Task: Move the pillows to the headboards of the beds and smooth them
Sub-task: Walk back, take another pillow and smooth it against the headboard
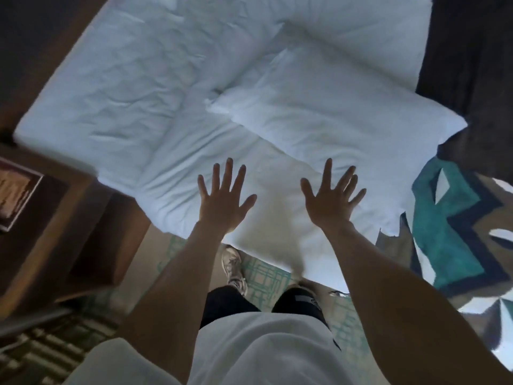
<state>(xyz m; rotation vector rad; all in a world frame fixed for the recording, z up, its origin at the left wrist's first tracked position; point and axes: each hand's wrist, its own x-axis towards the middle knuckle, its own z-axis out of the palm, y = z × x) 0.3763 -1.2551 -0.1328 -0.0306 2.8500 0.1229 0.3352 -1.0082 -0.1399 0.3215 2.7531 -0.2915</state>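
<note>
On the rumpled white bed (125, 101), a plump white pillow (333, 115) lies aslant, faintly creased, one corner jutting past the bed's edge; a second pillow (355, 29) sits beyond it. The left hand (224, 201) and right hand (330, 204) reach forward, fingers spread wide, gripping nothing (contact with the bedding is unclear).

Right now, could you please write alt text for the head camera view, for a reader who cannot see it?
A person's left hand and right hand are spread open, fingers straight, over a white pillow at the near edge of a bed. A second pillow lies just beyond it; a wooden nightstand stands at the left.
</note>
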